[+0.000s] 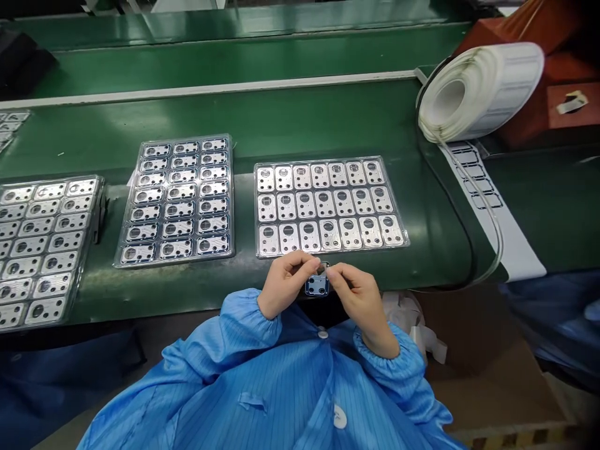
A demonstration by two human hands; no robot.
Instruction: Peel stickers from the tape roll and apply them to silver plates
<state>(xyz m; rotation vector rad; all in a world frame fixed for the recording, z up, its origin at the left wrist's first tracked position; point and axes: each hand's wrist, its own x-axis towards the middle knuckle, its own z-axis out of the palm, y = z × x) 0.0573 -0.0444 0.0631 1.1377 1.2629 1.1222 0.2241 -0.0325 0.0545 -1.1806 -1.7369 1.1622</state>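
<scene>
Close to my chest, at the near edge of the green bench, both hands pinch a small metal plate (317, 286) with dark round holes and a dark blue border. My left hand (287, 282) grips it near its upper left, thumb and index finger together. On the opposite side, my right hand (360, 301) is closed at its upper right corner. The fingertips cover the plate's top part, so I cannot tell whether a film or label lies there. Just beyond my hands lies a clear plastic tray (256, 215) with rows of similar silver plates.
Another tray (231, 206) of blue-bordered plates lies left of centre, with a further tray (89, 250) at far left. A label roll (482, 94) stands at right, its printed strip (513, 247) running over the bench beside a black cable (457, 212). Crumpled white strips (424, 334) hang below.
</scene>
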